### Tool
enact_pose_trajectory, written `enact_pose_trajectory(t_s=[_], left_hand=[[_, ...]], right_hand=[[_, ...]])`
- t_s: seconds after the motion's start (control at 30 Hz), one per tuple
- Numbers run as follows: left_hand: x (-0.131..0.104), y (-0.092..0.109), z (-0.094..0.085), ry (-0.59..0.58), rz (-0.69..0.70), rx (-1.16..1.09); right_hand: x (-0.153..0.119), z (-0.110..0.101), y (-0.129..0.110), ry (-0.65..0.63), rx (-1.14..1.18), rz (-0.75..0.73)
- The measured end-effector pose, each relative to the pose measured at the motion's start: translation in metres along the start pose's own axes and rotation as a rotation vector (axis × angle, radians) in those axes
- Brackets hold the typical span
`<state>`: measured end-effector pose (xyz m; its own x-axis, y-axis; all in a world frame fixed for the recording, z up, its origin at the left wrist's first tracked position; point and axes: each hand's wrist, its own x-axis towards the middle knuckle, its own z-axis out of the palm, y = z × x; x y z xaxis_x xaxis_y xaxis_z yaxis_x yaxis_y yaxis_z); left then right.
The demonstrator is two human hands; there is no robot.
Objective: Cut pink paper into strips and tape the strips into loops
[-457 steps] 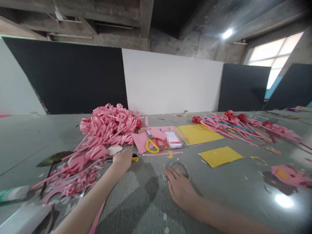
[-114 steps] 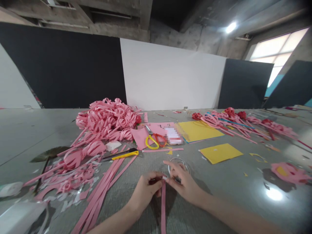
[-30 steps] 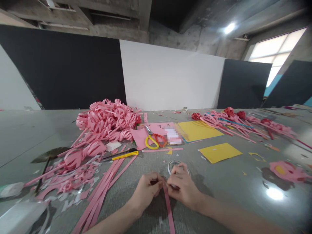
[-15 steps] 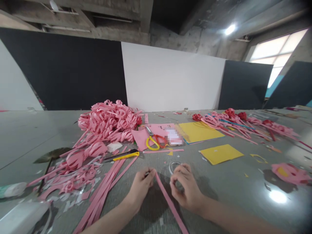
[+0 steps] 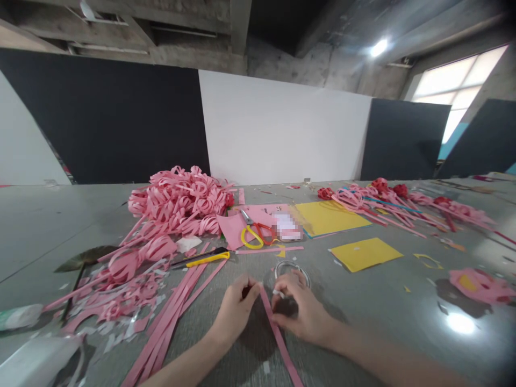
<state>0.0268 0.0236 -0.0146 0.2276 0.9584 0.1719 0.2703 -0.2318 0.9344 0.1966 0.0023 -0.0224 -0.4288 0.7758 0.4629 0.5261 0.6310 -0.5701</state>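
Note:
A long pink paper strip (image 5: 279, 339) runs from my left hand (image 5: 238, 303) down toward the bottom of the view. The thumb and forefinger of that hand pinch its upper end. Just right of the strip, my right hand (image 5: 304, 309) has its fingers curved and its thumb apart from them. A small whitish bit shows at its fingertips; whether it is a piece of tape I cannot tell. Behind the right fingers lies a pale ring (image 5: 289, 263) that looks like a tape roll, partly covered by the hand.
Pink strips (image 5: 177, 317) lie left of my hands, with a yellow-handled cutter (image 5: 207, 259) above them. Beyond are scissors (image 5: 252, 231), a phone (image 5: 287, 226) and yellow paper (image 5: 365, 254). A heap of curled pink paper (image 5: 181, 199) stands far left; paper flowers (image 5: 379, 196) lie right.
My right hand has shifted left toward the strip, and its thumb and fingers have spread apart. More of the ring shows. The strip's lower part has swung slightly left.

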Motion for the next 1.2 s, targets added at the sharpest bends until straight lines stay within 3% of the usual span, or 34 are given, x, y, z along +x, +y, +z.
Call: enact_pose_trajectory(t_s=[0.27, 0.5, 0.63, 0.8, 0.93, 1.07, 1.13, 1.2], left_hand=[[-0.003, 0.001, 0.003, -0.081, -0.06, -0.009], [-0.003, -0.002, 0.003, -0.029, 0.003, 0.034], [-0.002, 0.003, 0.0, 0.023, 0.093, 0.121], [0.003, 0.037, -0.014, -0.017, 0.224, 0.189], [0.014, 0.075, -0.017, -0.049, 0.224, 0.189], [0.038, 0.105, 0.002, -0.052, 0.223, -0.074], [0.054, 0.116, 0.017, -0.073, 0.136, -0.375], [0.068, 0.123, 0.032, -0.066, 0.095, -0.481]], right_hand=[[-0.001, 0.001, 0.001, -0.069, 0.085, 0.091], [0.0, 0.0, -0.002, -0.047, 0.023, 0.063], [-0.002, 0.004, 0.003, -0.022, 0.053, 0.119], [-0.002, 0.012, 0.006, 0.057, -0.064, 0.136], [-0.001, 0.012, 0.003, 0.016, -0.141, 0.065], [-0.002, 0.009, -0.006, -0.037, -0.227, 0.02], [-0.003, 0.008, -0.009, -0.06, -0.281, 0.013], [-0.003, 0.008, -0.01, -0.079, -0.311, 0.016]])
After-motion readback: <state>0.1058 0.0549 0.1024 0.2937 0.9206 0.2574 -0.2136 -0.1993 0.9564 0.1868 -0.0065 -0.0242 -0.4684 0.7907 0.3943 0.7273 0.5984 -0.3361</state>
